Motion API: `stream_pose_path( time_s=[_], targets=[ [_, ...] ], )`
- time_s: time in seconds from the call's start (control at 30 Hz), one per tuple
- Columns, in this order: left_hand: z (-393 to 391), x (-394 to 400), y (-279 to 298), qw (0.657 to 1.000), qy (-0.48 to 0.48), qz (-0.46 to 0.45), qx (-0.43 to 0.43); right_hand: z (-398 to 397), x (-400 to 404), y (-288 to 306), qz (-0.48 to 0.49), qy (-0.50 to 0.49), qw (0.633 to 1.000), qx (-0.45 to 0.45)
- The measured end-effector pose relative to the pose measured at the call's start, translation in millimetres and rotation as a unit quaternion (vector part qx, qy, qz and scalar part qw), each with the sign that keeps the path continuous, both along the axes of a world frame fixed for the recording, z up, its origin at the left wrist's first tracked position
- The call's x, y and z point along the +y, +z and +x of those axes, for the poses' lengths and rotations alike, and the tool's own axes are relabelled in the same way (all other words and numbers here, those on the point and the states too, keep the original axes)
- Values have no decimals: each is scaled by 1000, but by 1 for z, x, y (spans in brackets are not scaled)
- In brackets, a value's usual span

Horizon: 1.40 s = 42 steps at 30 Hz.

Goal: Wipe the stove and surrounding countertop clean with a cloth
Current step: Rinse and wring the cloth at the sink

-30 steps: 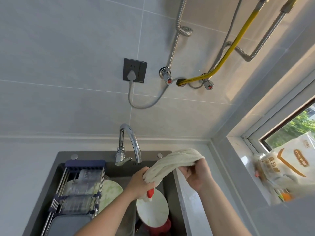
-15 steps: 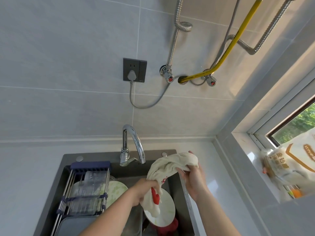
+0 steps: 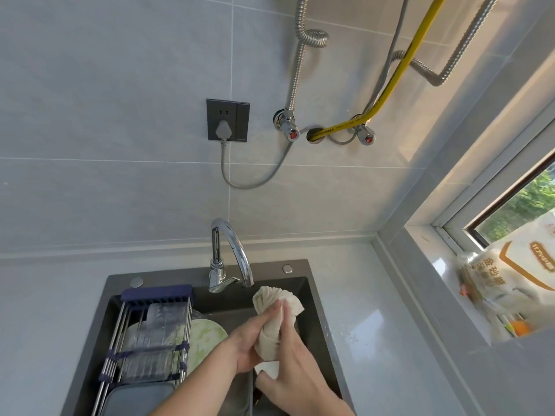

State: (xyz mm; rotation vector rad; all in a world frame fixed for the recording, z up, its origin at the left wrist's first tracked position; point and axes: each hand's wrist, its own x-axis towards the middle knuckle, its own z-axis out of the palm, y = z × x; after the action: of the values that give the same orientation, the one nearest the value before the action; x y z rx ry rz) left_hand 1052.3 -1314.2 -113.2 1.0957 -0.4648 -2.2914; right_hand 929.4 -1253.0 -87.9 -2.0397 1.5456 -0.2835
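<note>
A cream cloth (image 3: pixel 274 310) is bunched and twisted into a tight roll above the dark sink (image 3: pixel 313 298), just under the chrome tap (image 3: pixel 232 244). My left hand (image 3: pixel 250 345) grips the roll from the left. My right hand (image 3: pixel 292 366) wraps round it from the right and below. Both hands hold the cloth over the basin. The stove is out of view. The pale countertop (image 3: pixel 378 334) runs to the right of the sink.
A metal dish rack (image 3: pixel 150 334) with clear containers and a green plate (image 3: pixel 204 334) fills the sink's left half. On the window sill at the right lies a printed bag (image 3: pixel 510 277). Hoses, valves and a plugged socket (image 3: pixel 227 120) hang on the tiled wall.
The cloth was stretched out between my hands; now it is gathered into a twisted roll, and both hands have come together lower over the sink.
</note>
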Motion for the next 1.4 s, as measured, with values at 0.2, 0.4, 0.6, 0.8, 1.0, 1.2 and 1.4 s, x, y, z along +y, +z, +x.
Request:
stream_pose_path(
  time_s=[0.2, 0.4, 0.6, 0.8, 1.0, 1.2, 1.4],
  targets=[
    [1, -4, 11, 998, -38, -45, -10, -68, -29, 24, -57, -136, 983, -110],
    [6, -19, 45, 981, -144, -127, -20, -97, -46, -5, -161, 7, 977, 137],
    [13, -23, 69, 909, -318, -234, -135, -87, -76, 18, -234, 146, 960, 43],
    [9, -20, 75, 810, -377, -312, -322, -77, -92, 16, -126, 217, 961, 117],
    [-1, -17, 61, 599, -439, -319, -589, -47, -92, 21, -62, 199, 950, 233],
    [-8, -11, 40, 473, -442, -365, -669, -24, -92, 11, -13, 210, 914, 346],
    [-8, 1, 19, 411, -419, -430, -686, -11, -98, 8, 99, 229, 891, 378]
  ],
)
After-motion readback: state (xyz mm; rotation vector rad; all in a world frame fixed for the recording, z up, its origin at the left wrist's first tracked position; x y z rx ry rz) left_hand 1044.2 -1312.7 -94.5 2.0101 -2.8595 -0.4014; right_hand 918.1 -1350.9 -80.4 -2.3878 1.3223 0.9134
